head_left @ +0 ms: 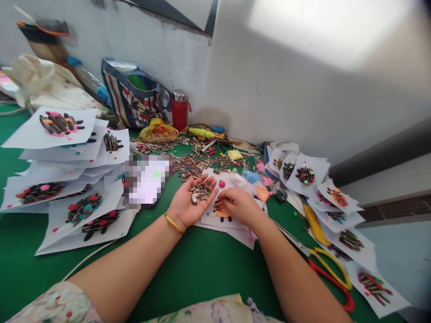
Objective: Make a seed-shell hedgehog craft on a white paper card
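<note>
1. From where I stand, the orange shape (223, 212) lies on a white sheet (209, 220) over the green table (195, 269); the right hand covers part of it; dark pieces, seeds by the look of them, sit on it and along its lower edge.
2. The left hand (183, 204) is just left of the orange shape, palm up; its fingers are loosely extended and slightly cupped under a handful of seeds (200, 193), a few coloured bits mixed in; keeping that palm level and close should save spills and reaching.
3. The right hand (240, 208) bends over the orange shape, fingertips drawn in close; whether a seed is between them I cannot tell.
4. I'd judge the step to be setting seeds; best done singly, each pushed in gently at a matching slant, lest the soft-looking shape dent.
5. Mind the red ball (222, 183), just beyond the orange shape; the sleeveless right forearm also passes near the scissors (311, 252), to its right and nearer the person, so small wrist movements would suit.
</note>
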The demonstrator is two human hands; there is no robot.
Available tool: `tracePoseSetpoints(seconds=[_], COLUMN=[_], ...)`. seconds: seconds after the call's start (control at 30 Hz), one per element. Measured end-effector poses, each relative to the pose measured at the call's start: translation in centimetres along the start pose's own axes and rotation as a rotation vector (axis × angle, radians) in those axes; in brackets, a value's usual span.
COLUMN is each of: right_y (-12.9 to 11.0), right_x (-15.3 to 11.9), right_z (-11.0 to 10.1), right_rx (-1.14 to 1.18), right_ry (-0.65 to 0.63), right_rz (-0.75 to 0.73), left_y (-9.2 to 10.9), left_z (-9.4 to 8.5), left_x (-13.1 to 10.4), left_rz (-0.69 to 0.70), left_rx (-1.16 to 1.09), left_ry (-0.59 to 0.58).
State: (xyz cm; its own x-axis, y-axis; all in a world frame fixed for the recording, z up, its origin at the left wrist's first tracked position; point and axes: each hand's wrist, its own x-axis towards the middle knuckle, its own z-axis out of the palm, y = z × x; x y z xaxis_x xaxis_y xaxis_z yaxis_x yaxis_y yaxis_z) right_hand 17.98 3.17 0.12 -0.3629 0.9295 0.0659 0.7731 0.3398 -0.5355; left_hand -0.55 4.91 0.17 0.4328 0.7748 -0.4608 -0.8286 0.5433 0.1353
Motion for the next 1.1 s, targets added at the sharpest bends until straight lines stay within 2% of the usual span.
tracePoseSetpoints(seconds=[0.4,1.1], right_y=[0.3,0.8], right_x=[0.3,0.2], right_z=[-0.1,0.3], right_rx=[-0.054,-0.138], right_ry=[-0.075,-0.080], right_rz=[-0.075,-0.194], left_y=[0.0,0.0], left_z=[-0.1,0.0], left_x=[0.0,0.0], left_rz=[-0.009,-0.019], left_rx=[-0.001,0.004], left_ry=[-0.014,-0.014])
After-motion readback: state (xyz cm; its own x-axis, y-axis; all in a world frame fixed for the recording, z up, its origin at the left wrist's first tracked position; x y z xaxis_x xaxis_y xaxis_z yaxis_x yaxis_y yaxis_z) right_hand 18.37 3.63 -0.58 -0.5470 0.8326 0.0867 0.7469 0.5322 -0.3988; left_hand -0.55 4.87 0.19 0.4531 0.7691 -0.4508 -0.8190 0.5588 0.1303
